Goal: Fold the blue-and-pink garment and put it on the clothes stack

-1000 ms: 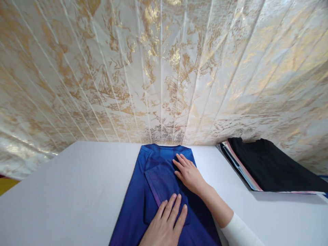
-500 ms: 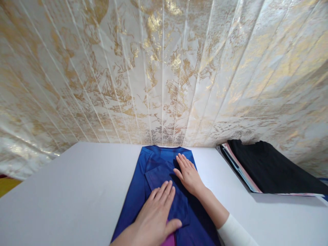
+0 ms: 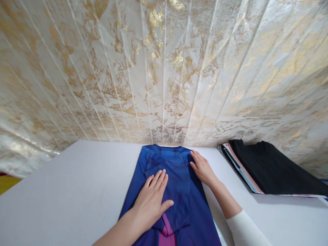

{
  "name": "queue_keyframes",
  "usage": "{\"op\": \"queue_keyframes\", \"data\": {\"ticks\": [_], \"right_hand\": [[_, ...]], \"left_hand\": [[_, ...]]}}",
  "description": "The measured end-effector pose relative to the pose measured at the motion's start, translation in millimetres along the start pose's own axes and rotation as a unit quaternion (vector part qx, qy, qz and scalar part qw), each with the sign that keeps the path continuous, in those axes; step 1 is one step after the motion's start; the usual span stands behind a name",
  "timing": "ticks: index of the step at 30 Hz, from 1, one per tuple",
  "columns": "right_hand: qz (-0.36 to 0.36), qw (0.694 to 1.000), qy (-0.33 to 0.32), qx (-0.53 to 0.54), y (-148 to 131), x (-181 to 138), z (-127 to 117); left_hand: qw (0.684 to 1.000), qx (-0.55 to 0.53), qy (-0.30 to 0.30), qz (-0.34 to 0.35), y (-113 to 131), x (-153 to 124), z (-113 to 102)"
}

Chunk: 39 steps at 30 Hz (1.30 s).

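Note:
A blue shirt [image 3: 176,177] with a magenta patch near the bottom lies on the white table, its sides and sleeves folded inward. My left hand [image 3: 152,196] rests flat on the folded sleeve at the shirt's middle, fingers spread apart. Near the top right shoulder, my right hand [image 3: 202,167] lies with outstretched fingers touching the shirt's right edge. Neither hand grips anything. The shirt's lower end runs out of the picture.
On the right of the white table [image 3: 64,191] sits a stack of folded clothes with a black shirt [image 3: 271,171] on top. A white and gold patterned curtain [image 3: 164,75] hangs behind. Something yellow [image 3: 9,183] shows at the far left.
My right hand has slid right, from the shirt's upper part to its right edge. My left hand has shifted slightly up and left, uncovering more of the magenta patch.

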State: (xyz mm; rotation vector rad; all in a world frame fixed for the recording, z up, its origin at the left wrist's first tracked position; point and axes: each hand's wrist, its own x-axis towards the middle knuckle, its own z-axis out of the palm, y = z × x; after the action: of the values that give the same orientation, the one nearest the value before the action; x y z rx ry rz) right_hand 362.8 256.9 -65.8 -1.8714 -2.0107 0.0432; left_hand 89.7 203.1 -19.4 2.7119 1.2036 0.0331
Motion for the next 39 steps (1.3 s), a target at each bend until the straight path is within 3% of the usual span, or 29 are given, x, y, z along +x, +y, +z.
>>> {"op": "queue_keyframes", "data": {"ticks": [5,10,15,21,28,39], "right_hand": [[-0.043,0.999,-0.004,0.032,-2.0,7.3,6.7],[-0.05,0.995,0.025,0.077,13.6,42.3,2.3],[-0.063,0.99,0.022,0.121,35.0,68.4,-2.0],[-0.087,0.983,-0.015,0.16,42.7,69.7,-3.6],[-0.087,0.983,-0.012,0.163,46.5,74.5,-4.9],[-0.071,0.989,0.019,0.126,45.7,76.4,-4.1]], "left_hand": [[0.999,-0.029,-0.009,0.016,2.0,4.8,0.9],[0.998,-0.054,-0.014,0.019,3.5,10.1,-1.0],[0.99,-0.109,0.0,0.094,32.7,28.4,-10.1],[0.978,-0.156,-0.033,0.138,60.7,48.7,-1.8],[0.968,-0.176,-0.028,0.175,55.5,52.4,15.5],[0.962,-0.184,-0.022,0.198,52.2,54.3,12.1]]}}
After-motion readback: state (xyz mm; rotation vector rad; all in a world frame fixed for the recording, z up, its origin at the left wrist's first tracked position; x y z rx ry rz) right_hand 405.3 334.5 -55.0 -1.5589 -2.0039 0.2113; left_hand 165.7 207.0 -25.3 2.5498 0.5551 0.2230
